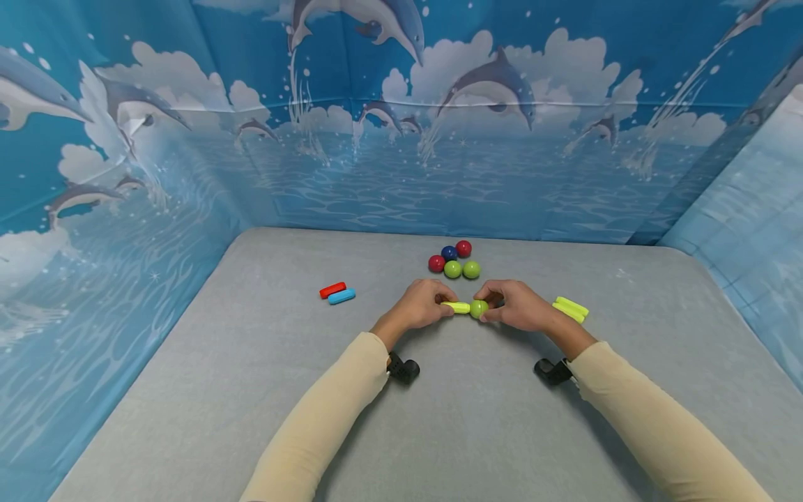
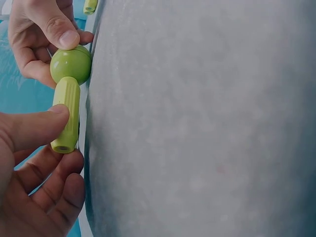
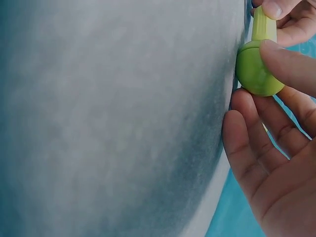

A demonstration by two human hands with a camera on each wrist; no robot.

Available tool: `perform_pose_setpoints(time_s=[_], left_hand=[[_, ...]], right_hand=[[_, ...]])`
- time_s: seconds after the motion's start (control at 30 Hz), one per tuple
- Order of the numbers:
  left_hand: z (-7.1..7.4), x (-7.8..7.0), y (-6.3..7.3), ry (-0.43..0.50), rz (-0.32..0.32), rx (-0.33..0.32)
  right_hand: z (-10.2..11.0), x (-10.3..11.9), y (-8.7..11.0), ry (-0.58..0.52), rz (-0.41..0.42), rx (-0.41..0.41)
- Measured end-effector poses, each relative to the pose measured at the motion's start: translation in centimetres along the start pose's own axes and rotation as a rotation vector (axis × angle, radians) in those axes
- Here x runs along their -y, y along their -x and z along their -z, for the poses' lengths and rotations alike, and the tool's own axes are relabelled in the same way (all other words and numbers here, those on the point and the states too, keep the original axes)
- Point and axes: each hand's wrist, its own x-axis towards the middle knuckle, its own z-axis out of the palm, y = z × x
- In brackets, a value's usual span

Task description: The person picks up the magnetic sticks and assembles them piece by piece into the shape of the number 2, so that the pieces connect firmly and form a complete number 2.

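Observation:
My left hand (image 1: 423, 303) pinches a short yellow-green ridged rod (image 2: 66, 113) between thumb and fingers. A glossy green ball (image 2: 70, 65) sits against the far end of that rod, the two in one line. My right hand (image 1: 517, 305) grips the ball from the other side, thumb on its near face and fingers behind, as the right wrist view shows. In the left wrist view the rod's near end shows a small dark round face. Both hands are close over the grey table, near its middle.
Behind the hands lies a cluster of balls: two red (image 1: 436, 263), one blue (image 1: 449, 253) and two green (image 1: 471, 270). A red rod (image 1: 332, 290) and a blue rod (image 1: 341, 296) lie to the left. Yellow-green rods (image 1: 571, 308) lie beside the right wrist. A dolphin-print curtain (image 1: 401, 181) stands behind the table (image 1: 282, 390).

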Motion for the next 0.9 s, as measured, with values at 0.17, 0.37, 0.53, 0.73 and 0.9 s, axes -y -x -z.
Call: perform_pose_setpoints(time_s=[0.17, 0.37, 0.53, 0.73, 0.9], left_hand=[[-0.11, 0.1, -0.09, 0.014, 0.001, -0.009], [-0.11, 0.11, -0.05, 0.01, 0.008, -0.014], [-0.16, 0.13, -0.08, 0.012, -0.004, -0.019], [-0.21, 0.25, -0.14, 0.014, -0.009, -0.021], [-0.3, 0.31, -0.09, 0.018, -0.002, -0.024]], right_hand=[[-0.05, -0.23, -0.1, -0.003, -0.007, 0.002], [-0.08, -0.26, -0.19, -0.005, -0.011, 0.004], [-0.04, -0.21, -0.21, 0.008, -0.008, -0.002], [-0.03, -0.21, -0.27, 0.004, -0.01, -0.003], [-0.14, -0.42, -0.36, -0.002, -0.008, -0.002]])
